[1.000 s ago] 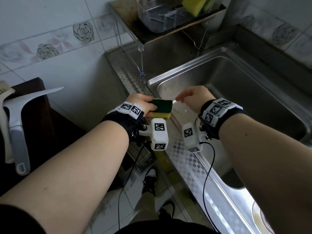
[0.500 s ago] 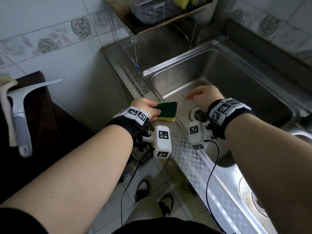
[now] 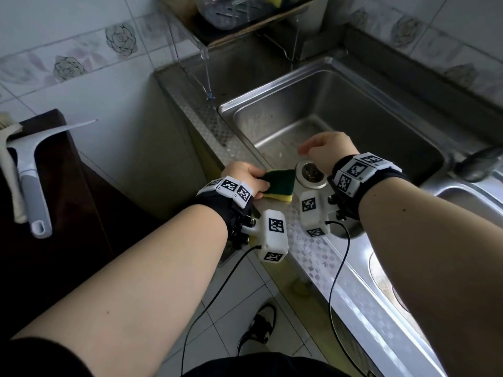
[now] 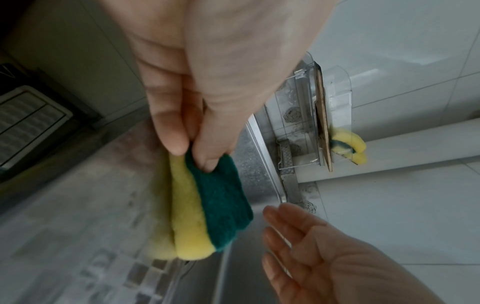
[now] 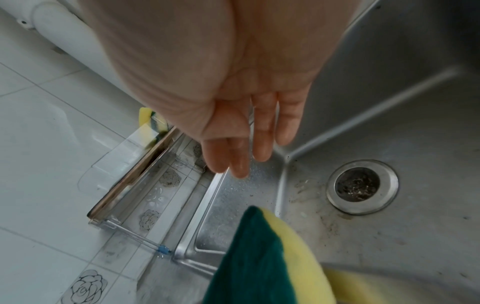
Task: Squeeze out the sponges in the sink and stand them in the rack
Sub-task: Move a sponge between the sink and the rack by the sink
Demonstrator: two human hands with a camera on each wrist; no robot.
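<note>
A yellow sponge with a dark green scouring side (image 3: 280,185) (image 4: 207,207) (image 5: 262,263) hangs over the sink's near left rim, and my left hand (image 3: 246,176) (image 4: 192,152) pinches it by one end between thumb and fingers. My right hand (image 3: 325,151) (image 5: 249,150) hovers over the sink basin (image 3: 367,126) beside the sponge, fingers straight and wet, holding nothing. The clear rack (image 3: 245,12) (image 4: 309,123) stands on a raised shelf at the back, with yellow-green sponges (image 3: 283,0) (image 4: 348,148) in it.
The round drain strainer (image 3: 311,174) (image 5: 362,184) lies in the basin below my right wrist. A faucet spout (image 3: 479,164) reaches in from the right. A white squeegee (image 3: 32,170) and a brush lie on a dark stand at the left.
My right hand has let go of the sponge and moved off to the right over the basin. My left hand keeps the sponge, now a little lower at the sink rim.
</note>
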